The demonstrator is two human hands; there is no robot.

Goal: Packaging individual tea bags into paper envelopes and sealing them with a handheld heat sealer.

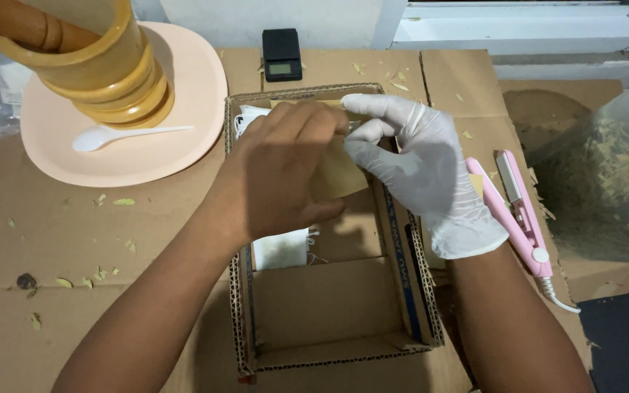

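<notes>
My bare left hand (282, 175) and my right hand (420, 171), in a white glove, meet over an open cardboard box (416, 291). Together they pinch a small tan paper sachet (340, 175) held above the box. The left fingers grip its top left edge and the gloved thumb and forefinger hold its top right. Under my left hand a white sachet (282, 251) with a thin string lies in the box. More white sachets (245, 120) show at the box's far left corner.
A pink plate (183, 80) at the back left carries a wooden mortar (107, 73) with pestle and a white plastic spoon (121, 135). A small black scale (282, 54) sits behind the box. A pink mini heat sealer (518, 211) lies right, beside a bag of dried herb (606, 182).
</notes>
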